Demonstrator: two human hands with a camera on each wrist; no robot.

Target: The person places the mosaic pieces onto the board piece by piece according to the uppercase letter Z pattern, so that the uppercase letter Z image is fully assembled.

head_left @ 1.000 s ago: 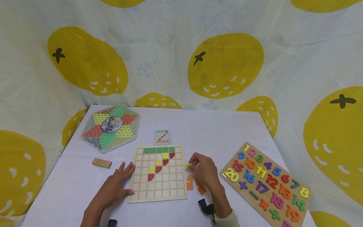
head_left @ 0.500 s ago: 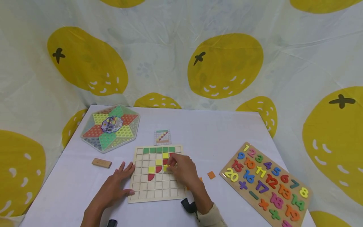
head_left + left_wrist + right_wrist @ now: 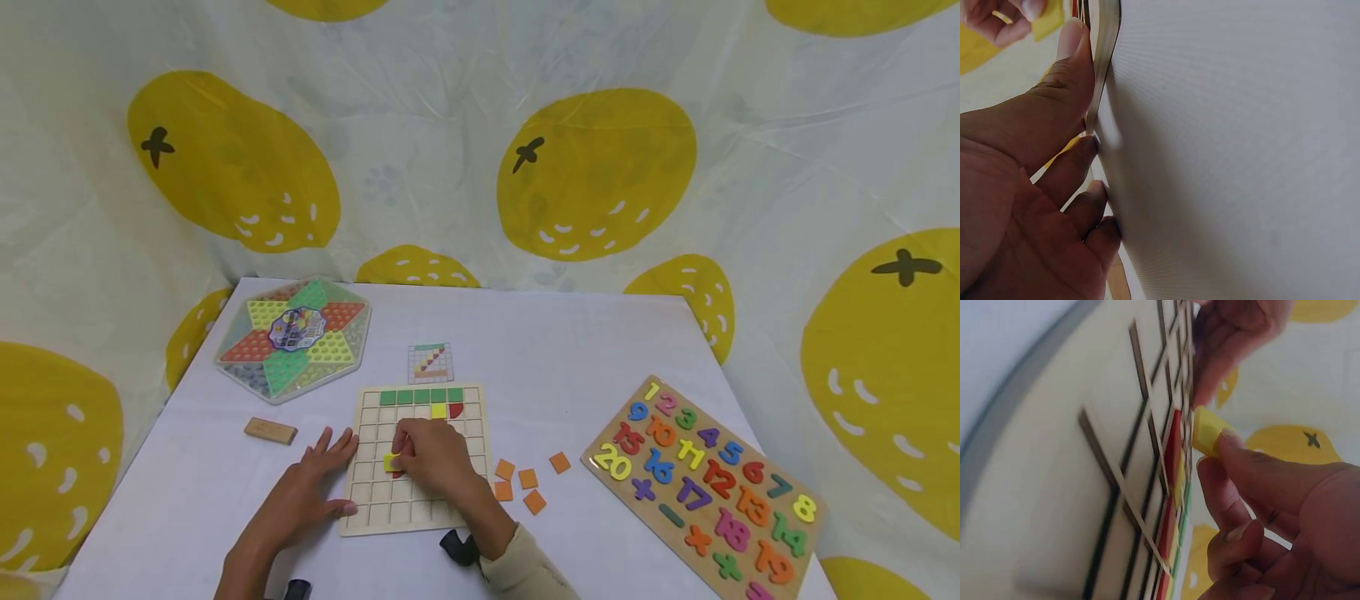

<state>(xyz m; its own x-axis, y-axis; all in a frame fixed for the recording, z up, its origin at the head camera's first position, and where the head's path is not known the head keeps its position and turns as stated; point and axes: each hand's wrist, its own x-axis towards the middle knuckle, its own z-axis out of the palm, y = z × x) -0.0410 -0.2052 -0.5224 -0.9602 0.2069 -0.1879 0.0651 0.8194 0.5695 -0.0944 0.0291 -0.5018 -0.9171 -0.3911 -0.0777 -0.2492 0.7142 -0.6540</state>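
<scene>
The number puzzle board (image 3: 637, 467) at the right of the white surface (image 3: 570, 358) carries the readable writing: coloured numerals 1 to 8 along its far edge, 9 to 14 next, then 15 to 19, and 20 beside a row of arithmetic signs. On the hexagonal Chinese checkers set (image 3: 337, 346), a round purple-edged label (image 3: 297, 329) bears print too small to read. A small pattern card (image 3: 431, 363) shows a coloured grid design and lies just beyond the wooden grid board (image 3: 375, 500).

The right hand (image 3: 435, 454) pinches a yellow square tile (image 3: 392, 462) between thumb and fingers; the tile is tilted in its grip, over the left half of the grid board, and whether it touches the board is unclear. Half a second ago, hand and tile were farther right, beside the red pieces. The forearm has uncovered orange square tiles (image 3: 528, 478), and five now show beside the board.

The left hand (image 3: 318, 475) stays as before, its grip spread, thumb on the board's left edge. The row of green tiles (image 3: 422, 396) along the far side is unchanged, as is the wooden block (image 3: 271, 431) farther left.
</scene>
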